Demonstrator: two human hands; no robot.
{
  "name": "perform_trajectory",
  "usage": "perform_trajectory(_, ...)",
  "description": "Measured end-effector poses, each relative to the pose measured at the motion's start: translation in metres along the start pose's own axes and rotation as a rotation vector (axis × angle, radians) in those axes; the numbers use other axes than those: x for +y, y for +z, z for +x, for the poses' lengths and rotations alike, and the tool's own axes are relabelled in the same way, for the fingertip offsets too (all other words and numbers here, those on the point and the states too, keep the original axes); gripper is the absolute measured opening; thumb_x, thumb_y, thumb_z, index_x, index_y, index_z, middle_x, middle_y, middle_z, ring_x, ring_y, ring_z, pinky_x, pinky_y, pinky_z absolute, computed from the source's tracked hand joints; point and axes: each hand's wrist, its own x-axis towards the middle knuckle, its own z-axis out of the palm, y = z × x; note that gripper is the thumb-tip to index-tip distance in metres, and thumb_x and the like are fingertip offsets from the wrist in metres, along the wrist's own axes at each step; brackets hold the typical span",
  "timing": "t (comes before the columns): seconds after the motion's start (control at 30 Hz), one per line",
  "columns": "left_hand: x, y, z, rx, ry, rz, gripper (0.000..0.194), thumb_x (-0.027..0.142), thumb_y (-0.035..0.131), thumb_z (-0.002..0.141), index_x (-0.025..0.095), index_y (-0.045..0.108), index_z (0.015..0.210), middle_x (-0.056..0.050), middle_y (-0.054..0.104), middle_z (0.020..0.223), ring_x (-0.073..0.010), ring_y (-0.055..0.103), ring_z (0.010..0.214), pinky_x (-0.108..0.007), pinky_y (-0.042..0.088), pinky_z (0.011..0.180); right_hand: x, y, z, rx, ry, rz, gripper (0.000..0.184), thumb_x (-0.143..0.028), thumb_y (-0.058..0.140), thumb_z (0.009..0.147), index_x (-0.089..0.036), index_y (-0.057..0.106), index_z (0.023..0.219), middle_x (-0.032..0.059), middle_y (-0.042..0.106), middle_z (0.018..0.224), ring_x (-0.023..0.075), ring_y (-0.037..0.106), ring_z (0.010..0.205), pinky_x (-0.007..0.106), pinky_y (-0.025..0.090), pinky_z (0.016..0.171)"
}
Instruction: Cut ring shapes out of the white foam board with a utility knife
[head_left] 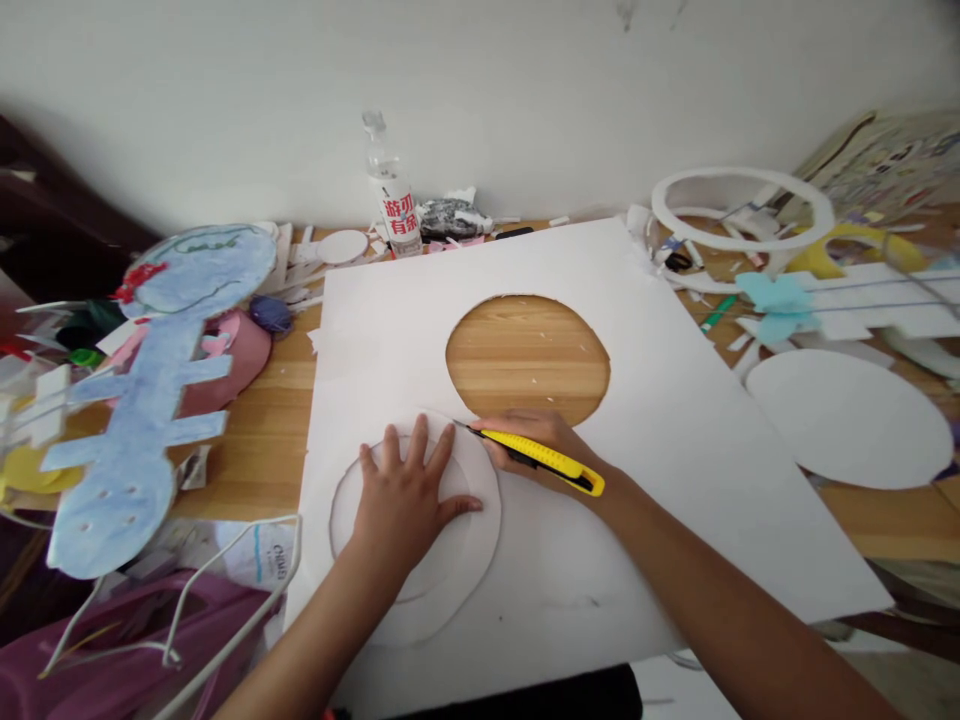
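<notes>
A large white board (390, 340) lies on the wooden table, with a round hole cut through it that shows the wood below. On its near left part sits a white ring-shaped piece (484, 500) with a circular line or edge inside it. My left hand (409, 490) is spread flat over this round piece, fingers apart. My right hand (540, 435) grips a yellow utility knife (547, 460), its blade pointing left. The blade tip is at the upper right rim of the round piece, close to my left fingertips. Whether it touches the rim I cannot tell.
A bottle (397, 205) stands behind the board by the wall. To the left lies a blue painted cutout (150, 400) among scraps. On the right are a white ring (817, 215), a white oval piece (847, 420) and a green pen-like item (718, 314). A purple chair-like object (142, 640) is at lower left.
</notes>
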Motion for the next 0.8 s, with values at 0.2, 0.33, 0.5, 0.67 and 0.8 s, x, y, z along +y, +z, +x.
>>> perform_trajectory(0.2, -0.001, 0.001, -0.001, 0.01, 0.006, 0.018, 0.087, 0.076, 0.041, 0.081, 0.024, 0.037, 0.151, -0.017, 0.039, 0.155, -0.0517, 0.043, 0.128, -0.07, 0.039, 0.096, -0.002, -0.001, -0.005, 0.014, 0.003, 0.001, 0.029, -0.021, 0.056, 0.091, -0.021, 0.066, 0.118, 0.0044, 0.073, 0.092, 0.0178, 0.069, 0.077, 0.032, 0.055, 0.071)
perform_trajectory(0.33, 0.0, 0.0, -0.001, -0.007, 0.001, 0.022, 0.087, 0.076, 0.041, 0.082, 0.024, 0.037, 0.151, -0.016, 0.038, 0.156, -0.052, 0.043, 0.129, -0.071, 0.039, 0.096, -0.004, 0.0, -0.01, 0.035, 0.016, 0.0, 0.03, -0.021, 0.057, 0.091, -0.024, 0.064, 0.119, 0.003, 0.073, 0.091, 0.0174, 0.068, 0.075, 0.032, 0.055, 0.07)
perform_trajectory(0.5, -0.001, -0.001, 0.0, -0.013, 0.003, 0.024, 0.086, 0.076, 0.039, 0.082, 0.024, 0.036, 0.151, -0.017, 0.038, 0.156, -0.0517, 0.042, 0.129, -0.071, 0.039, 0.096, -0.009, 0.002, -0.013, 0.04, 0.021, 0.019, 0.031, -0.018, 0.058, 0.089, -0.022, 0.063, 0.119, 0.0023, 0.071, 0.087, 0.0165, 0.066, 0.072, 0.03, 0.053, 0.066)
perform_trajectory(0.67, 0.0, -0.001, 0.0, -0.029, 0.0, 0.023, 0.087, 0.076, 0.039, 0.082, 0.025, 0.035, 0.152, -0.016, 0.037, 0.156, -0.0515, 0.041, 0.13, -0.071, 0.039, 0.097, -0.013, 0.001, -0.015, 0.051, 0.039, 0.002, 0.03, -0.016, 0.057, 0.088, -0.019, 0.065, 0.118, 0.0031, 0.071, 0.086, 0.0165, 0.067, 0.072, 0.03, 0.053, 0.066)
perform_trajectory(0.8, 0.001, 0.0, 0.001, -0.045, -0.019, 0.011, 0.088, 0.078, 0.04, 0.08, 0.027, 0.034, 0.152, -0.015, 0.036, 0.158, -0.0508, 0.04, 0.132, -0.071, 0.038, 0.099, -0.014, 0.0, -0.017, 0.041, 0.054, -0.025, 0.03, -0.018, 0.055, 0.091, -0.019, 0.065, 0.118, 0.0046, 0.073, 0.092, 0.0169, 0.068, 0.077, 0.031, 0.055, 0.071)
